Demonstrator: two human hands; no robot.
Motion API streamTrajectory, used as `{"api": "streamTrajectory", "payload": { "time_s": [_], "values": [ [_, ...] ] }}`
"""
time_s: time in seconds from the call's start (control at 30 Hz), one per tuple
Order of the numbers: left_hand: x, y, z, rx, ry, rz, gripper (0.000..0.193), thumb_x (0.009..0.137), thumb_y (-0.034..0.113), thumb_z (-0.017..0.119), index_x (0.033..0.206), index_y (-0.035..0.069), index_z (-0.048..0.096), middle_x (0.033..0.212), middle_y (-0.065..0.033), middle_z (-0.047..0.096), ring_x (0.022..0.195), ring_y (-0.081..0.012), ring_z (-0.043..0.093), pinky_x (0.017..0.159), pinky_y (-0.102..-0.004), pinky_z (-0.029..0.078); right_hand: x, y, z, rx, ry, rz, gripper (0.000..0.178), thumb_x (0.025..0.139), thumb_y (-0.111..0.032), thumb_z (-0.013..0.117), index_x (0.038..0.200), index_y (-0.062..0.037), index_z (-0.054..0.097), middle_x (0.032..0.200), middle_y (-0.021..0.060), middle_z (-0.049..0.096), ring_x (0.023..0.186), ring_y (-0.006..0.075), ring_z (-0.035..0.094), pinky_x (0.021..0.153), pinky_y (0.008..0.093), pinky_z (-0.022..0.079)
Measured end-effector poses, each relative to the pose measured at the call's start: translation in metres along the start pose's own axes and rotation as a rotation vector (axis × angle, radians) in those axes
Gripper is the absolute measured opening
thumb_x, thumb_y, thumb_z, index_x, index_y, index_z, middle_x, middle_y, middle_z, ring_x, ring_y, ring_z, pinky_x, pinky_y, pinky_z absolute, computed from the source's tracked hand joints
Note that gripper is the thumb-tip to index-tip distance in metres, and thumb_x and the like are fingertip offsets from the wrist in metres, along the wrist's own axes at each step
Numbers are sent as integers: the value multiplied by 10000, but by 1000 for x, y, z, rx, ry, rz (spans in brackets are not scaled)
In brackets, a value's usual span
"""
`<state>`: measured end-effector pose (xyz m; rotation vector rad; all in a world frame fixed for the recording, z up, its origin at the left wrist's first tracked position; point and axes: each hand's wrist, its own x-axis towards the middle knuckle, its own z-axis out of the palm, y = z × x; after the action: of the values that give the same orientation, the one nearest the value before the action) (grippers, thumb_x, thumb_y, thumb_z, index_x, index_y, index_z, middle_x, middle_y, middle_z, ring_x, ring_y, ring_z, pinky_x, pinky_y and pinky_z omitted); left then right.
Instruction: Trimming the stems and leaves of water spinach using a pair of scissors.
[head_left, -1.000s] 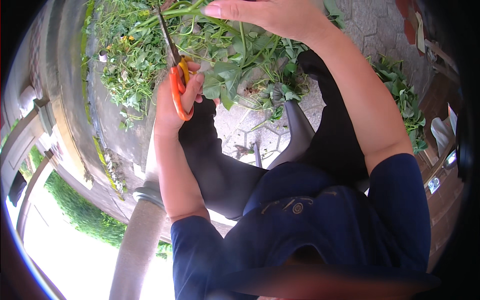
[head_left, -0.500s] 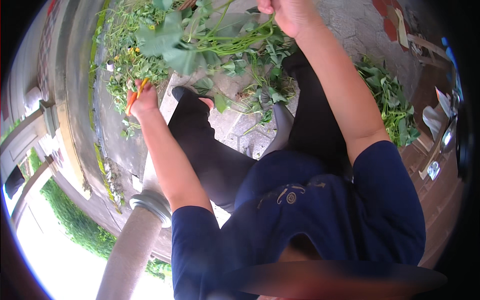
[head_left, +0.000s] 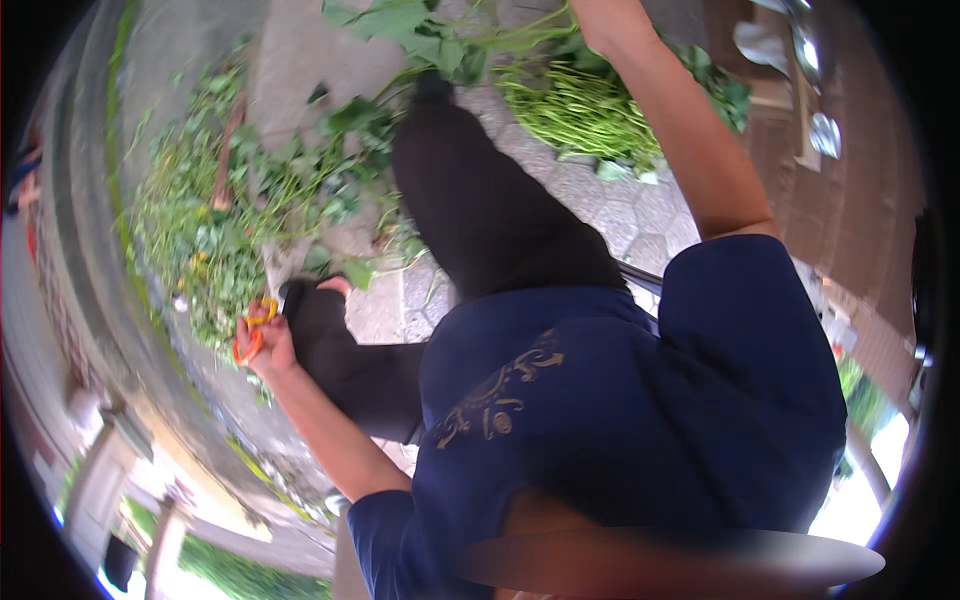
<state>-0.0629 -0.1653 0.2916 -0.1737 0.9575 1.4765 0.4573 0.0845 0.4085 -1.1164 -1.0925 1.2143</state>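
Here are the leafy stems (head_left: 430, 45), up at the top edge, broad green leaves out to the left and thin stalks running across to the right hand (head_left: 605, 22). That hand is cut off by the edge, the stalks meeting it; its fingers are out of sight, so how they are set, I cannot tell.

Over to the left hand (head_left: 272, 352), well apart and lower down: fingers clamped on the scissors (head_left: 263, 320), one yellow loop, one orange, both in plain view. The blades can't be made out.

Below the stems, a thick bundle (head_left: 580, 112) of bright green stalks lies on the pavers (head_left: 640, 220), the right forearm crossing in front of it. On the left side there's a loose heap (head_left: 215, 235) of vines and leaves, a brown stick (head_left: 228, 155) lying among them. Just beside the scissors, a foot (head_left: 335, 285); dark trousers (head_left: 470, 200) reach up between heap and bundle. Navy shirt (head_left: 600, 420) with a gold pattern fills the lower middle, and out at far left runs a mossy green line (head_left: 115, 170) along the ground.
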Motion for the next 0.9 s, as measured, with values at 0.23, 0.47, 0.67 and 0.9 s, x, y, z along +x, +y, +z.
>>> {"api": "streamTrajectory", "payload": {
  "time_s": [0.23,0.47,0.67,0.9],
  "values": [
    [-8,-46,40,150,-34,-98,217,895,243,464,852,33,429,795,-62,451,760,-166,474,618,-273,398,-31,-60,-199,-1291,465,-784,97,745,-73,630,826,-21,617,755,83,549,707,198,527,637,289,415],
    [-3,-73,57,198,-61,-186,224,906,245,448,851,28,433,780,-63,456,765,-166,488,620,-282,405,-121,23,-336,-1823,258,-715,29,736,-87,649,754,-83,627,656,26,577,571,173,528,509,307,418],
    [-13,-81,68,213,-44,-207,210,905,230,463,840,32,437,777,-58,462,755,-167,494,617,-287,414,-220,125,-361,-1684,44,135,185,799,-209,552,887,-60,617,920,124,604,927,303,563,822,407,457],
    [-24,-63,35,235,-187,-244,196,901,229,470,822,52,440,785,-43,455,737,-161,476,649,-296,429,-195,123,-350,-1909,-165,696,222,773,-157,504,946,-92,627,1017,85,609,962,286,570,820,403,459]
  ]
}}
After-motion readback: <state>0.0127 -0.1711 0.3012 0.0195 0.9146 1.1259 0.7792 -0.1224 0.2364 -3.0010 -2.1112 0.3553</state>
